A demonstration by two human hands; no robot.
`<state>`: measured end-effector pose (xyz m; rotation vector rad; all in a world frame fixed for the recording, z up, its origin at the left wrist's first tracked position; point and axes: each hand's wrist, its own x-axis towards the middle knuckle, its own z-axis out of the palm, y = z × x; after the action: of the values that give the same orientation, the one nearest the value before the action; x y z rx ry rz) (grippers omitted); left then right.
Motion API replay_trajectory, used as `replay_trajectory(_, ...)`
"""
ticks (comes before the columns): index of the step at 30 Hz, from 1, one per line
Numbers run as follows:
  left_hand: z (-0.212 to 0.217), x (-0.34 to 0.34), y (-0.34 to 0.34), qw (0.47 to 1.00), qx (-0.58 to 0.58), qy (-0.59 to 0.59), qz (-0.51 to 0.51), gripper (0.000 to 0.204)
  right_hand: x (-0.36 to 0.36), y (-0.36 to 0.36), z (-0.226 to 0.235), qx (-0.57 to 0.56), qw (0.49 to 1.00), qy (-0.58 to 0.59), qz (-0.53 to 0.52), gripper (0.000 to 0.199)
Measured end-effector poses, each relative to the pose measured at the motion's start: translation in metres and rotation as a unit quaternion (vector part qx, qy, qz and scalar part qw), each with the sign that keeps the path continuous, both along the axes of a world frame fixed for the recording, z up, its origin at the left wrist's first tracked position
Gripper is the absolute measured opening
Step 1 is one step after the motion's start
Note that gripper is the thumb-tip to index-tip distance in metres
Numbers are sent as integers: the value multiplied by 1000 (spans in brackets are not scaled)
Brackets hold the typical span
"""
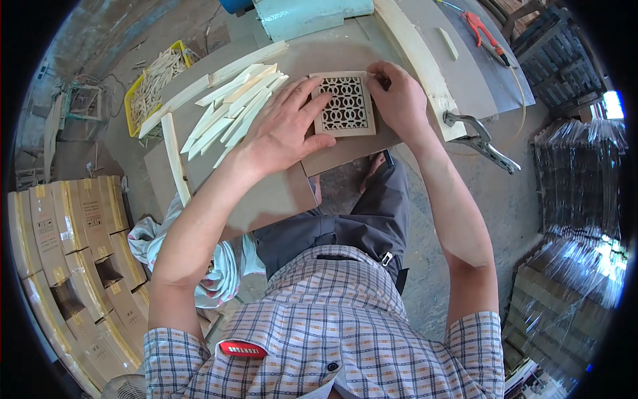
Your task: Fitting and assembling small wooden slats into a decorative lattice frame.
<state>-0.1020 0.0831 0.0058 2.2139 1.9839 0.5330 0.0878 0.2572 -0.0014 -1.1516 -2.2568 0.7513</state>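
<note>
A square pale wooden lattice panel (359,126), with a dark-backed pattern of interlocking ovals inside a plain frame, lies flat near the work table's front edge. My left hand (282,123) holds its left side, fingers spread over the frame and lattice, with the thumb along the lower edge. At the upper right corner, my right hand (402,96) is closed in a pinch against the frame. Whatever sits between those fingertips is hidden. Several loose pale wood strips (229,113) with slanted ends lie heaped just left of my left hand.
Long wooden battens (425,73) border the work surface; a metal locking clamp (482,139) grips the right one. Red-handled pliers (475,30) lie at the far right. A yellow basket (136,93) of wood slivers stands left, cardboard cartons (80,233) lower left, wrapped stacks (578,179) right.
</note>
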Motion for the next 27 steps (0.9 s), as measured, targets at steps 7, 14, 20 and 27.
replay_trajectory(7,-4,20,-32,998,51,-19,43,61,61,-52,-7,139,984,64,92,24)
replay_trajectory(14,-10,31,-49,990,127,48,31,43,72,-69,-12,233,959,24,157,29)
replay_trajectory(20,-4,34,-49,994,87,63,29,44,72,-71,-7,248,956,-3,156,29)
replay_trajectory(27,10,40,-40,992,77,-49,84,47,58,-72,2,123,989,21,75,26)
